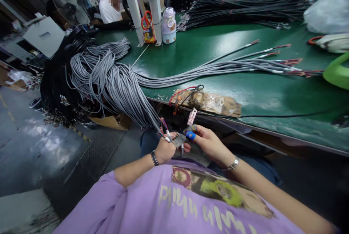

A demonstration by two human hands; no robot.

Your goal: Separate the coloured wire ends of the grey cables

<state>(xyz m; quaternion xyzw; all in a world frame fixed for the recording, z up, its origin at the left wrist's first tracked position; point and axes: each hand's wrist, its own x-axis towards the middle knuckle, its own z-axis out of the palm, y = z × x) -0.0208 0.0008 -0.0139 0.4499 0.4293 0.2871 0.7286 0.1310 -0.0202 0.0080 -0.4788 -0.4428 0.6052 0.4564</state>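
My left hand (165,150) is closed around the end of a grey cable (167,136), low in front of my lap. Thin coloured wires (163,124) stick up from the cable ends there. Grey wrapping covers my left thumb. Close beside it, my right hand (209,142) has thumb and index finger pinched together; what lies between them is too small to make out. Blue tape (190,135) wraps the right thumb, and grey wrapping (191,128) covers the index finger. A large bundle of grey cables (109,77) hangs over the table edge towards my left hand.
On the green table (218,41) lie stripped grey cables (207,68) and black cables (231,10). A taped cardboard piece with wires (215,103) sits at the front edge. Scissors (147,21) and a purple bottle (169,26) stand behind. A person (109,8) is at the back left.
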